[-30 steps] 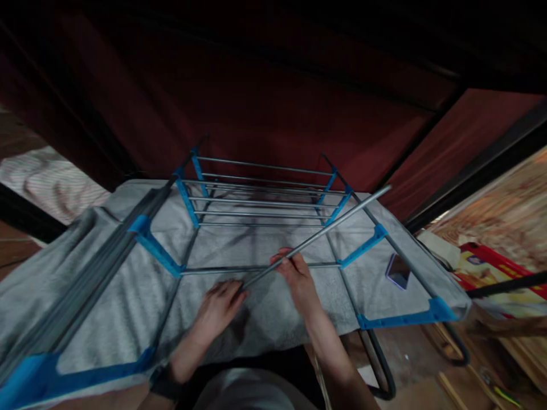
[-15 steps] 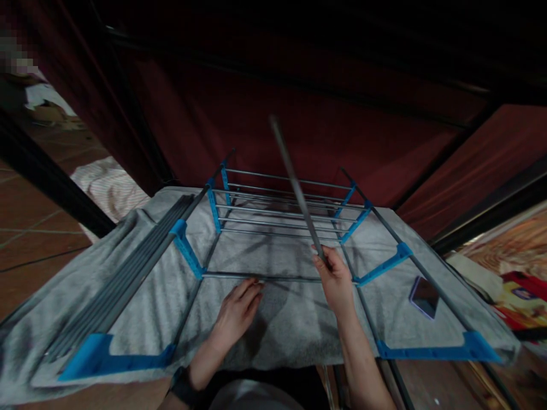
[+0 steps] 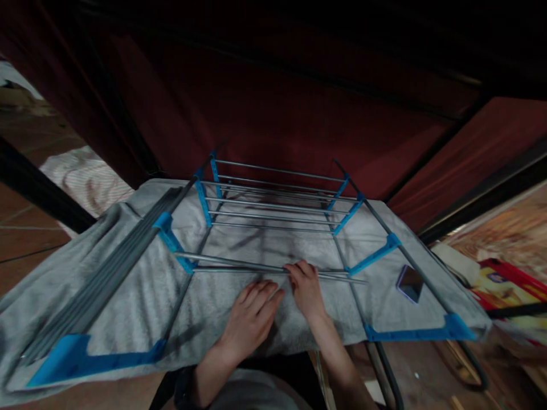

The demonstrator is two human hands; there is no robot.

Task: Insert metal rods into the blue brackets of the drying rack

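My right hand (image 3: pixel 306 290) is closed around a loose grey metal tube (image 3: pixel 235 262), held roughly level across the rack frame. The tube crosses close to a fitted crossbar (image 3: pixel 239 270) that spans two blue plastic brackets. Just left of it, my left hand (image 3: pixel 252 313) hovers with fingers stretched out, holding nothing. The rack (image 3: pixel 273 208) lies on its back, with several crossbars fitted between blue brackets at its far end. Nearer to me, a left blue bracket (image 3: pixel 175 242) and a right blue bracket (image 3: pixel 374 254) sit on the long side poles.
Several loose tubes (image 3: pixel 106 267) lie in a bundle along the left side. A phone (image 3: pixel 410 283) rests on the grey cloth (image 3: pixel 128 319) at right. Behind stands a dark red curtain (image 3: pixel 265 119); a red and yellow package (image 3: pixel 508 279) is at far right.
The tube in my right hand has swung from steeply raised down to nearly level across the frame. My left hand has shifted slightly right, off the near crossbar. The view has shifted a little.
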